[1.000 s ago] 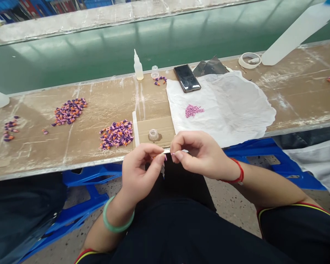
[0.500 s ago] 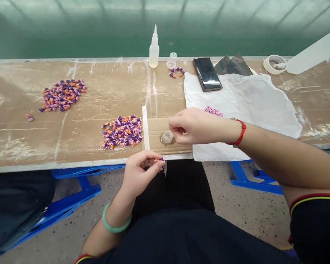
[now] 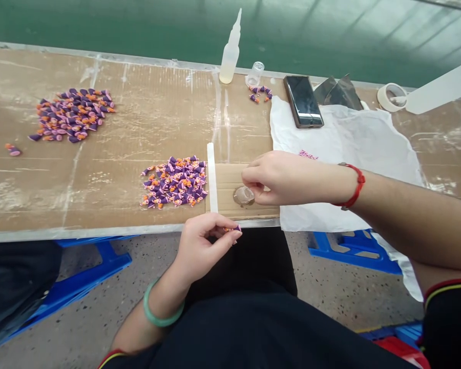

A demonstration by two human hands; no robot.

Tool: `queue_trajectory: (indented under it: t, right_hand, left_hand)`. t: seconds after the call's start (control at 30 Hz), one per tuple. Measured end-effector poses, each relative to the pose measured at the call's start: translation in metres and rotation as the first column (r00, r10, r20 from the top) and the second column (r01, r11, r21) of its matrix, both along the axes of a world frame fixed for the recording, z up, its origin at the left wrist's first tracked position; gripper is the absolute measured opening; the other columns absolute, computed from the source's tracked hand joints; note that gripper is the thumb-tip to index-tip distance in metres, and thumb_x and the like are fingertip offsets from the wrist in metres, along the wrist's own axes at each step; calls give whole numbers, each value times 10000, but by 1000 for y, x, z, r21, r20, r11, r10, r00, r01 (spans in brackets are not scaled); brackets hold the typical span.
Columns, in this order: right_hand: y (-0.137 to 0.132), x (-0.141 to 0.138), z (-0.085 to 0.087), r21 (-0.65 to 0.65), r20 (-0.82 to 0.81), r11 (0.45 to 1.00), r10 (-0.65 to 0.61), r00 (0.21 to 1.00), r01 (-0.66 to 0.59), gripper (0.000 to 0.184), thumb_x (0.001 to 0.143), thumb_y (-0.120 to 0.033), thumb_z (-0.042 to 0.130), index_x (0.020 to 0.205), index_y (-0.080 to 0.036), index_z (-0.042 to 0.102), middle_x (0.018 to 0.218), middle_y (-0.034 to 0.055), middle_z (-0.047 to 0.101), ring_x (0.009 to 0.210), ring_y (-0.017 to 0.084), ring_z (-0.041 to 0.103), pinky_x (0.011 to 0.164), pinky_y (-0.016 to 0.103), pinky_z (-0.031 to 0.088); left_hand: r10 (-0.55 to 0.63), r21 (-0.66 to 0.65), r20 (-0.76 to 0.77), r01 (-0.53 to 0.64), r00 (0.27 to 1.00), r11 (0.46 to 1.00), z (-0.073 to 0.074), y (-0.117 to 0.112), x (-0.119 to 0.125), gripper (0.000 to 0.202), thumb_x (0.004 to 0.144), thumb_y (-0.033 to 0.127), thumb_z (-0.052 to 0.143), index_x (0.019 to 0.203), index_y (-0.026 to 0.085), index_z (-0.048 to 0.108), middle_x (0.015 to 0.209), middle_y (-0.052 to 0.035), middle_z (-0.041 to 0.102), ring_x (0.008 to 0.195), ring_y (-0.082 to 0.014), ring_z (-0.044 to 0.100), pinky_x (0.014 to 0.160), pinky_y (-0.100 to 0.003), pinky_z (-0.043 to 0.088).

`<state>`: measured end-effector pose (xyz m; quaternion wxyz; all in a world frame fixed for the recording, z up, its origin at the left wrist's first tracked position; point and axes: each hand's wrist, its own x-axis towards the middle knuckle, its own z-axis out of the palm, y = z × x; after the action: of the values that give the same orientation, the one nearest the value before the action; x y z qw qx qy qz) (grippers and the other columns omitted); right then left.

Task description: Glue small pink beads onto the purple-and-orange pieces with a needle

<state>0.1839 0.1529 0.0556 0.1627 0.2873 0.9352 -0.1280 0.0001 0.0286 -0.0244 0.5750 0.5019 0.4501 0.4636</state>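
Note:
Between the thumb and fingertips of my left hand [image 3: 202,246] is a small purple, pink and orange figurine [image 3: 232,228], held just off the table's front edge. My right hand [image 3: 278,179] is pinched closed at the right side of a small round clear dish [image 3: 244,195] of glassy-looking material. Whatever its fingertips hold is hidden. The dish rests on a cardboard piece [image 3: 226,177], with a white strip [image 3: 212,177] along its left side. Left of the strip lies a pile of similar figurines [image 3: 174,182].
Another figurine pile [image 3: 75,115] lies far left. At the back stand a dropper bottle [image 3: 230,54] and a clear cup [image 3: 255,73], near a few figurines [image 3: 260,93]. A phone [image 3: 303,101] lies on white cloth [image 3: 353,128] holding pink bits [image 3: 308,154]. A tape roll [image 3: 392,97] is back right.
The view has tilted and shifted, so the table things sit differently in it. Both hands keep nearly the same pose: the left on the figurine, the right pinched at the dish.

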Motion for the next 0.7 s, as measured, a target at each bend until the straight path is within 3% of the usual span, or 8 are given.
queue_trajectory:
  t: [0.17,0.27,0.33,0.4,0.5,0.57,0.63,0.7]
  right_hand:
    - [1,-1,1,7,26,1000,13,1000,-14,263,886,-217,519,643,-202,419,591,2,443,552,139,323,565,291,247]
    - [0,7,1,-18,-159,999,-29,987,26,263,833,-205,565,624,-206,404,564,-19,423,536,128,341,552,286,253]
    - [-6,12,3,-136,-334,985,-143,932,103,226,796,-183,574,626,-203,426,564,-26,465,528,118,396,541,270,299]
    - [-17,14,4,-376,-461,911,-344,818,171,148,806,-179,566,674,-194,499,632,-8,583,580,124,529,564,251,402]
    - [-38,15,6,-732,-475,670,-632,613,124,102,871,-219,586,779,-187,555,859,54,726,827,173,699,706,269,550]
    - [-50,14,6,-834,-448,550,-716,535,38,132,891,-232,617,793,-190,539,960,79,743,939,199,715,783,297,583]
    - [-61,15,8,-864,-436,503,-743,509,-6,155,897,-231,634,793,-191,527,964,80,739,953,206,712,791,302,589]
    - [-68,17,10,-861,-442,509,-740,507,-7,151,894,-230,634,792,-190,530,880,61,721,905,200,704,758,290,582]
  left_hand:
    - [21,4,16,-21,1000,1000,-2,-1,0,28,755,146,765,746,145,738,683,-56,758,537,-135,709,508,-175,560]
    - [84,-28,99,-81,992,996,-1,-3,2,63,756,160,795,748,145,734,692,-53,764,539,-140,720,520,-183,590]
    - [161,-38,200,-156,967,987,3,-4,6,86,762,173,816,761,152,733,718,-42,774,552,-137,730,541,-186,616]
    - [221,-11,300,-228,928,974,10,-5,10,96,764,176,833,782,165,739,752,-28,783,590,-135,746,567,-189,638]
    - [223,86,384,-275,896,958,22,-6,16,96,777,149,828,822,188,753,791,-11,786,708,-149,775,603,-195,658]
    - [194,148,396,-271,898,951,29,-8,18,120,796,114,805,858,207,760,817,-3,785,783,-154,780,612,-190,660]
    - [166,194,383,-255,909,947,34,-12,20,171,810,78,781,901,222,766,853,2,787,796,-143,775,606,-180,653]
    - [153,231,357,-246,922,941,37,-16,22,207,818,55,765,934,226,766,878,3,789,742,-121,761,581,-169,637]
